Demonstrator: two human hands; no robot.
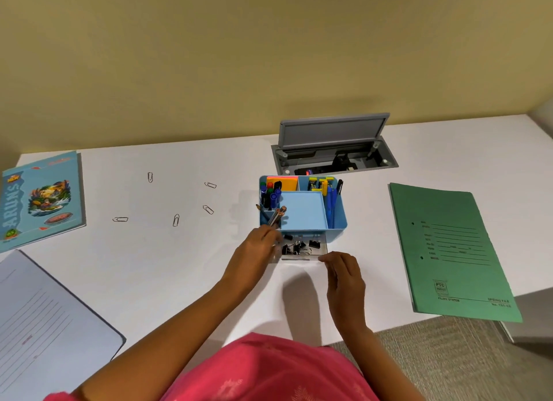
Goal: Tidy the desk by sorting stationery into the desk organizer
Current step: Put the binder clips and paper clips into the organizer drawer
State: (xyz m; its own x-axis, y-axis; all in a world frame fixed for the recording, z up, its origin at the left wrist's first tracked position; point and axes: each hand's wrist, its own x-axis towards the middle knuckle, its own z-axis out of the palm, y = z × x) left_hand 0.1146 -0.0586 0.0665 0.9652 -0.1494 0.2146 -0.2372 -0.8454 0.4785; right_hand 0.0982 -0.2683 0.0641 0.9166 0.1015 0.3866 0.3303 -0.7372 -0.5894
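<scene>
Blue organizer (302, 210) sits on the tabletop (179, 266) with its clear drawer (320, 252) pulled out to take binder clips (299, 246); the right hand (344, 273), loosely open, steadies its front while the left hand (258, 243) reaches in, grip unclear.

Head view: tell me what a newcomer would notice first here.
The blue desk organizer in the middle, packed with pens, draws the eye first; its clear drawer stands open with black binder clips inside, the left hand and right hand at its front. Next come paper clips scattered on the white desk to its left and a green folder on the right.
</scene>
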